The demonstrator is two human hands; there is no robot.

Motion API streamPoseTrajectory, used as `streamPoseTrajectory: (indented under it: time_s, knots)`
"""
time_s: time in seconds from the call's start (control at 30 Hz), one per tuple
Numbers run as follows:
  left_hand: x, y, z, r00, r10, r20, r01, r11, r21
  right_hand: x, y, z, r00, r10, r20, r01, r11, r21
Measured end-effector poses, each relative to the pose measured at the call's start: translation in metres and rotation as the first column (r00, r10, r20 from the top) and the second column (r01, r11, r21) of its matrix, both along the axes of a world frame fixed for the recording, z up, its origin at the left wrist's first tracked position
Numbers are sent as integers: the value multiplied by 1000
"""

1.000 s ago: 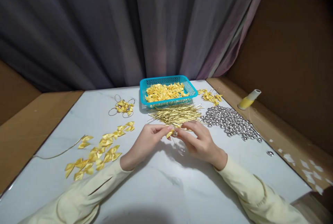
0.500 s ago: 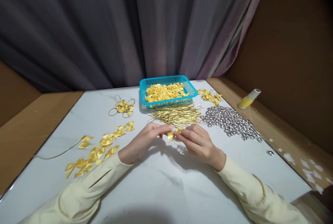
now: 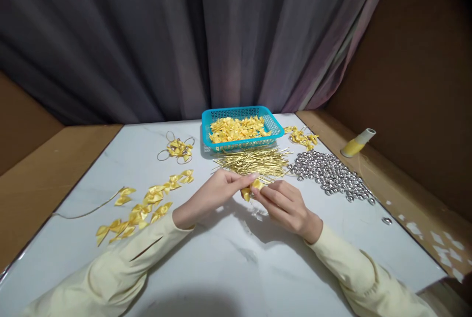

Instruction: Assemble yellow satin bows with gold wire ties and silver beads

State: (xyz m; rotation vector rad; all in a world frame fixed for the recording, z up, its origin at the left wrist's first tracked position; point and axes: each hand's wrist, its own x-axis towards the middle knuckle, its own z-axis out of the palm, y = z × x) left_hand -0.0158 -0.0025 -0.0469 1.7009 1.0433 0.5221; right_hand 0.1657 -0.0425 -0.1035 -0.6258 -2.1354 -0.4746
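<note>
My left hand (image 3: 216,195) and my right hand (image 3: 284,204) meet over the middle of the white table (image 3: 228,263). Both pinch one small yellow ribbon bow (image 3: 251,188) between their fingertips. Just behind the hands lies a heap of thin gold wire ties (image 3: 254,160). To their right spreads a pile of silver bells (image 3: 332,175). A turquoise basket (image 3: 217,119) full of yellow bows stands further back.
A string of yellow bows (image 3: 145,208) on a cord lies at the left. A small cluster of bows with bells (image 3: 179,148) sits near the basket, another (image 3: 302,137) to its right. A yellow thread spool (image 3: 357,143) lies on the brown ledge. Curtains hang behind.
The bow has turned between my fingertips and the hands have closed in on it. The small silver bell seen at the bow earlier is hidden now. The view shifted slightly.
</note>
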Motion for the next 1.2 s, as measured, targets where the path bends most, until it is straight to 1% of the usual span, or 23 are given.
streamPoseTrajectory:
  time_s: [0.07, 0.13, 0.23, 0.37, 0.47, 0.57, 0.67, 0.73, 0.8, 0.87, 1.0, 1.07, 1.13, 1.2]
  knots:
    - [0, -1, 2, 1000, -27, 3, 27, 999, -18, -1, 1, -4, 999, 4, -47, -7, 999, -48]
    - [0, -3, 3, 999, -29, 20, 30, 999, -18, -2, 3, -6, 995, -8, -104, -4, 994, -110]
    - [1, -4, 1, 1000, 12, 14, -13, 1000, 11, -5, 3, -5, 984, -29, -173, -5, 982, -191]
    - [0, -6, 0, 997, 79, -2, -79, 995, 67, -7, 0, 3, 964, -52, -260, -34, 949, -314]
    - [0, -8, 0, 994, 104, -30, -100, 986, 132, -9, -3, 8, 947, -86, -308, -62, 896, -439]
    - [1, -10, 0, 994, 89, -57, -76, 977, 198, -12, -4, 11, 945, -124, -304, -79, 813, -577]
    - [2, -11, -1, 995, 79, -59, -62, 967, 245, -13, -3, 12, 939, -137, -316, -117, 735, -668]
    - [2, -10, -3, 996, 76, -46, -61, 962, 266, -13, -2, 13, 930, -140, -340, -154, 692, -705]
    - [3, -9, -4, 997, 62, -38, -50, 962, 269, -12, -1, 13, 921, -147, -362, -177, 668, -723]
    - [4, -9, -5, 997, 67, -24, -58, 962, 266, -11, 0, 12, 917, -150, -368, -180, 669, -721]
    - [6, -10, -6, 992, 124, 9, -122, 957, 264, -11, 1, 10, 925, -155, -347, -150, 691, -708]
    - [6, -10, -7, 994, 113, 8, -111, 961, 254, -12, 0, 11, 927, -155, -341, -148, 685, -713]
    - [5, -10, -8, 995, 98, -5, -94, 963, 253, -12, 0, 12, 922, -162, -351, -167, 652, -739]
    - [5, -11, -10, 994, 100, -33, -86, 953, 290, -13, 0, 14, 908, -184, -376, -209, 580, -787]
